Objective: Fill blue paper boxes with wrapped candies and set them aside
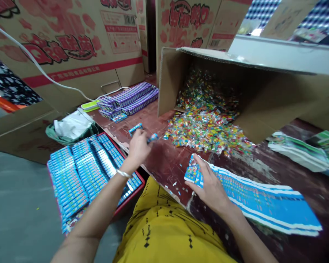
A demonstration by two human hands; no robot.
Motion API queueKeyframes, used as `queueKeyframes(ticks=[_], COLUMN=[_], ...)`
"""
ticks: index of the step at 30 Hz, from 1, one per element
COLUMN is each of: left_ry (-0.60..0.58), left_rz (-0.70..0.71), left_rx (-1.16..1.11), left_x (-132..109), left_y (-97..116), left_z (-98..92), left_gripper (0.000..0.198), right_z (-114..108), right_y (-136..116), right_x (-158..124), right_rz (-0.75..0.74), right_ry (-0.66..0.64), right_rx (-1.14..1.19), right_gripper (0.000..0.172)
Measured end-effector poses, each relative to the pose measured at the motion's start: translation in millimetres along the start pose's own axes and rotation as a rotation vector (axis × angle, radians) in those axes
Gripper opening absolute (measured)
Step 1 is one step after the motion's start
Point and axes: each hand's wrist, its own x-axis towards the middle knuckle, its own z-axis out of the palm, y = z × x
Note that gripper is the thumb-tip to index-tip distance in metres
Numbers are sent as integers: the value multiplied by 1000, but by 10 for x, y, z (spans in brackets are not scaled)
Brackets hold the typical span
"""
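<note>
My right hand (210,186) was on the table, thumb and fingers spread wide across the near end of the blue cards (276,208), holding that end by its two long edges. The cards fanned out to my right in an overlapping row.

My left hand (139,148) was curled over the table (161,162), with a small blue piece (154,137) at its fingertips; the blur was such that I could not tell how tightly the fingers were closed. A blue packet (135,128) showed just beyond them, touching or not I could not tell.

Beyond my hands, wrapped sweets (205,131) spilled from a tipped carton (168,80). Blue boxes (79,171) filled the red crate (141,183) below my left forearm.
</note>
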Motion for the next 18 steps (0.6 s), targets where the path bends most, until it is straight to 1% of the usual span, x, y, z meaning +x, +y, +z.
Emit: queueKeyframes(ticks=[2, 4, 7, 11, 14, 18], left_ry=[16, -38, -104, -81, -63, -35], left_rz=[-11, -55, -133, -178, -178, -173], left_rx=[210, 338, 403, 402, 394, 364], left_x=[291, 506, 673, 706, 684, 662], left_y=[-232, -402, -544, -598, -589, -583], left_z=[-68, -70, 10, 115, 141, 165], left_gripper=[20, 20, 21, 29, 36, 38], right_z=[-2, 7, 32, 53, 63, 84], right_y=[44, 80, 115, 163, 217, 268], right_x=[-44, -88, -149, -223, -264, -286], right_rz=[32, 54, 80, 121, 155, 180], right_ry=[17, 18, 11, 3, -2, 2], right_rx=[20, 38, 54, 81, 118, 173], right_gripper=[78, 75, 72, 69, 67, 64])
